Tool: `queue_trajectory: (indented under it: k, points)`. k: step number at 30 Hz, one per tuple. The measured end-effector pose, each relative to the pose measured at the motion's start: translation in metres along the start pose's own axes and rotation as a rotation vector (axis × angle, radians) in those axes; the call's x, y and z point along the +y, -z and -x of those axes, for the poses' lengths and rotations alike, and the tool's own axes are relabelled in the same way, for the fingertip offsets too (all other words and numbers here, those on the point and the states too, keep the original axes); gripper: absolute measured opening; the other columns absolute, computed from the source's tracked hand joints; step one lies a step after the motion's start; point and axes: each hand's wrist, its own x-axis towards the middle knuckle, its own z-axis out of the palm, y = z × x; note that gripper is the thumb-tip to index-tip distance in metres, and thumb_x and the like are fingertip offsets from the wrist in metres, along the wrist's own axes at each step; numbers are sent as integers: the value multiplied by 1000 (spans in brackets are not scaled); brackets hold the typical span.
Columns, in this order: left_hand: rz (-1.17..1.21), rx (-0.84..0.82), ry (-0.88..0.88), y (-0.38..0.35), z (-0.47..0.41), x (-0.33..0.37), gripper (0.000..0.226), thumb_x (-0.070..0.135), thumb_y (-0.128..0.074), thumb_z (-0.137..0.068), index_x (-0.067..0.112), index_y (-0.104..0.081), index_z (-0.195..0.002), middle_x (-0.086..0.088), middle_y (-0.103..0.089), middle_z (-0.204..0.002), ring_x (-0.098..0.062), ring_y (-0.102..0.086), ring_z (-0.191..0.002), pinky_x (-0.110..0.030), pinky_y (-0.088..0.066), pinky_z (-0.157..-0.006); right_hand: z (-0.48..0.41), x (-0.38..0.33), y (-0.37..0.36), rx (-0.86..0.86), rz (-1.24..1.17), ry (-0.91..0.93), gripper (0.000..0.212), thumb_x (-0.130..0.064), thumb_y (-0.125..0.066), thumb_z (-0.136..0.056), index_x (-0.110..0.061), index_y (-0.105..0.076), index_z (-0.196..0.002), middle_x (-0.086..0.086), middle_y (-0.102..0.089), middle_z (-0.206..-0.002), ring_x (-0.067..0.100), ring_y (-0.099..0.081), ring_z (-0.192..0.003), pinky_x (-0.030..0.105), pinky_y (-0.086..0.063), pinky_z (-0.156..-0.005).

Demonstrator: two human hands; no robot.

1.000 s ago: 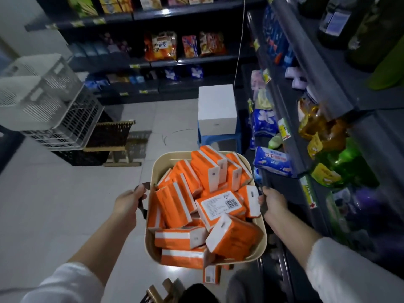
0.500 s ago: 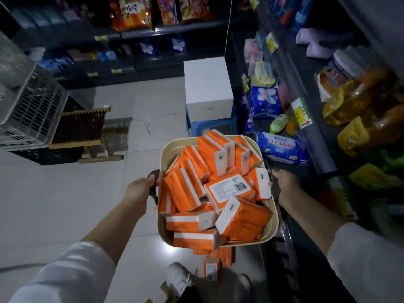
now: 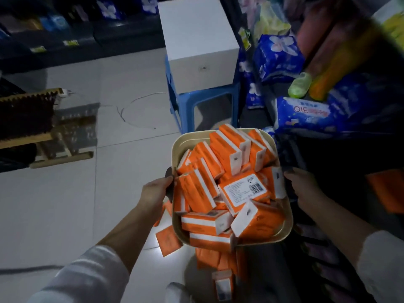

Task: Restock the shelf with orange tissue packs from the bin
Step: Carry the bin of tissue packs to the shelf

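Tiled floor (image 3: 65, 204); left hand (image 3: 156, 191), right hand (image 3: 302, 184) grip bin (image 3: 176, 147) of orange tissue packs (image 3: 196, 189).

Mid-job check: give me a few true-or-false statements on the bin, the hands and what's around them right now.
1. The left hand and right hand hold the bin at opposite sides. True.
2. The bin is nearly empty. False: it is piled with orange tissue packs.
3. A white box sits on a blue stool beyond the bin. True.
4. All the orange packs are inside the bin. False: loose orange packs show below it, outside the rim.
5. One top pack shows a white barcode label. True.
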Motion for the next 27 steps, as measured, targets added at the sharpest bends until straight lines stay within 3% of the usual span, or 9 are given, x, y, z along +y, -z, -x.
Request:
queue_trajectory:
  k: [4, 7, 9, 12, 16, 21, 24, 27]
  points:
    - [-28, 6, -32, -14, -36, -37, 25, 16, -57, -88, -6, -68, -81, -24, -66, -80, -32, -62, -76, -41, -51, -76, -43, 43, -14, -33, -10, 30, 18, -6, -49, -92, -11, -61, -80, 10, -62, -73, 17, -58, -57, 22, -45, -55]
    - [-40, -17, -68, -22, -60, -66, 24, 13, -54, -91, -3, -67, -79, -20, -66, -78, -31, -61, -75, -33, -48, -66, -73, 72, -22, -31, -17, 73, 17, 0, -51, -88, -10, -64, -83, 4, -63, -70, 7, -59, -50, 24, -46, -55]
    - [-52, -23, -71, -26, -75, -81, 23, 13, -52, -92, -1, -67, -81, -18, -66, -78, -29, -62, -74, -32, -47, -64, -90, 88, -26, -20, -13, 93, 15, 1, -53, -88, -8, -65, -89, 6, -62, -76, 11, -59, -60, 26, -45, -59]
    - [-72, -38, -65, -29, -94, -100, 26, 16, -51, -93, -4, -66, -85, -20, -66, -78, -29, -62, -73, -30, -45, -61, -109, 110, -33, -23, -18, 93, 23, -1, -52, -89, -16, -63, -76, 5, -62, -77, 16, -56, -67, 27, -45, -59]
    - [-70, -67, -74, -35, -112, -117, 24, 13, -52, -92, -5, -64, -81, -22, -63, -76, -32, -59, -74, -34, -47, -67, -126, 135, -36, 9, -19, 98, 24, -1, -53, -88, -18, -63, -73, 8, -63, -79, 18, -56, -67, 27, -45, -60]
    - [-164, -137, -151, -47, -126, -116, 31, 14, -50, -93, 4, -67, -69, -18, -65, -66, -28, -61, -74, -38, -45, -88, -142, 152, -25, 67, -68, 102, 18, -4, -53, -86, -10, -67, -75, 19, -66, -88, 28, -59, -78, 35, -47, -74]
    - [-228, -121, -164, -51, -125, -117, 28, 15, -49, -95, 1, -67, -79, -18, -65, -72, -26, -60, -74, -29, -44, -76, -139, 153, -22, 100, -167, 88, 20, -4, -51, -87, -11, -65, -75, 8, -67, -72, 19, -62, -65, 25, -49, -60]
    - [-273, -43, -204, -55, -121, -122, 22, 13, -52, -94, -3, -67, -93, -19, -66, -90, -29, -62, -83, -18, -39, -60, -125, 153, -19, 97, -185, 102, 16, -4, -52, -88, -10, -63, -77, 7, -61, -73, 14, -58, -59, 20, -47, -52]
